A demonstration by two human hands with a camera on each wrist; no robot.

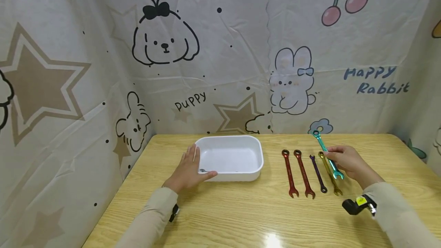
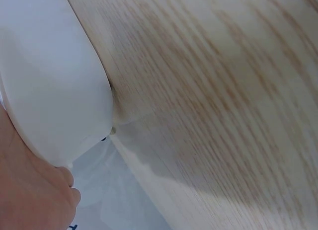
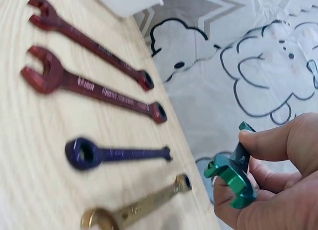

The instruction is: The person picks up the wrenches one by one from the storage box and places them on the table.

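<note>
My right hand (image 1: 349, 162) pinches a teal-green combination wrench (image 1: 324, 146) between thumb and fingers. Its open-end jaw points toward the right wrist camera, above the tabletop. My left hand (image 1: 188, 169) rests against the left side of a white rectangular basin (image 1: 256, 167), fingers along the side and thumb across the front corner. Close to the right hand lies a gold wrench (image 1: 331, 173), partly covered by the teal one in the head view. Left of it are a purple wrench (image 1: 317, 173), a red wrench (image 1: 304, 173) and another red wrench (image 1: 289, 173).
A small silvery object (image 1: 203, 170) shows inside the basin near its front-left corner. The wood-grain table (image 1: 227, 213) meets a printed cloth backdrop (image 1: 227, 72) at the back and left. Small black devices (image 1: 358, 205) are worn at the wrists.
</note>
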